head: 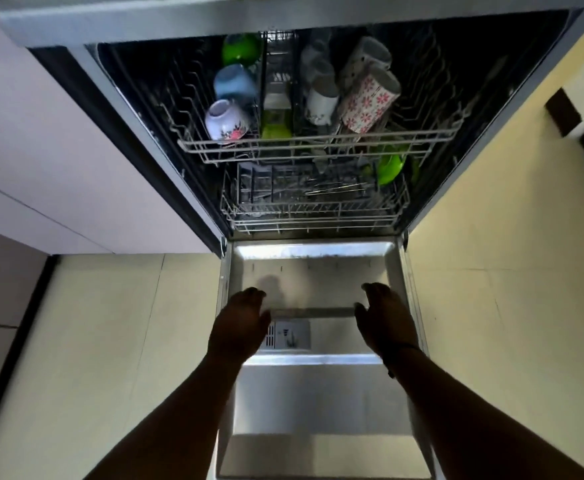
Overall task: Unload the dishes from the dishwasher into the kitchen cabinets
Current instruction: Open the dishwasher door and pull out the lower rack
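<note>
The dishwasher stands open with its steel door [313, 403] folded down flat toward me. My left hand [240, 322] and my right hand [385, 318] hover over the door, fingers apart, holding nothing. The upper rack [304, 147] carries a white floral bowl [226, 121], a blue bowl [233, 81], a green bowl [240, 46], a white mug [321, 102] and a tall cup with pink flowers [368, 100]. The lower rack [313, 216] holds a cutlery basket [276, 185] and a green dish [390, 168].
White cabinet fronts [58, 150] stand to the left of the dishwasher. Pale yellow floor tiles [491, 289] spread on both sides of the door. A dark door frame [574, 123] shows at the far right.
</note>
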